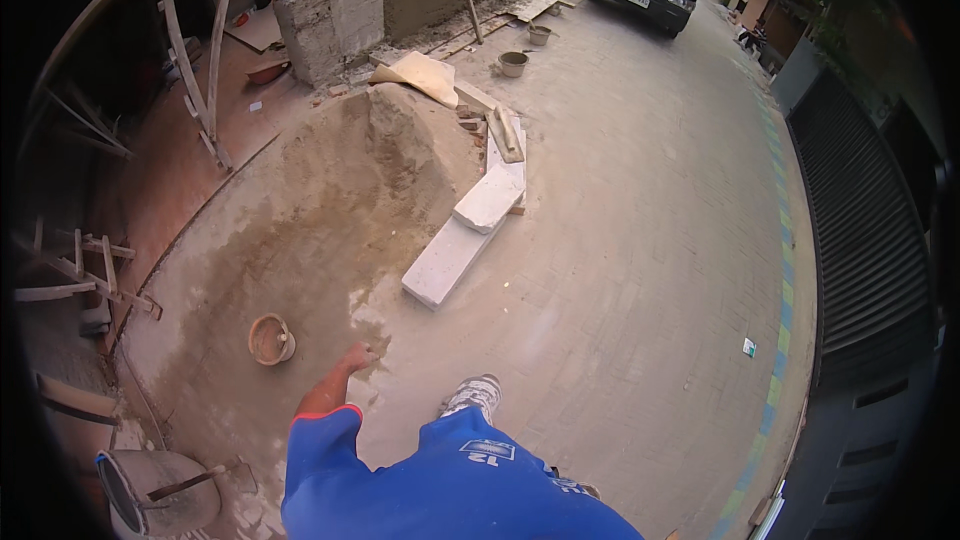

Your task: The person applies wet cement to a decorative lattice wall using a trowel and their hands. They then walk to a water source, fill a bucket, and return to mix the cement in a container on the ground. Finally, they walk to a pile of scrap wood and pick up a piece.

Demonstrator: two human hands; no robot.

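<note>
Sand pile (400, 155) on a paved street.
The left hand (356, 356) hung empty, fingers loosely curled, near a small bucket (270, 339); white slabs (470, 230) edged the sand.

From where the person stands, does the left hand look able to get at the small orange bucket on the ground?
Probably yes. The left hand hangs empty, just right of the small orange bucket, with only bare, damp ground between them. The bucket sits low on the ground, so the person would likely need to bend down.

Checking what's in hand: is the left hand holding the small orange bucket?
No. The left hand hangs empty, while the small orange bucket sits apart from it on the paved ground.
</note>
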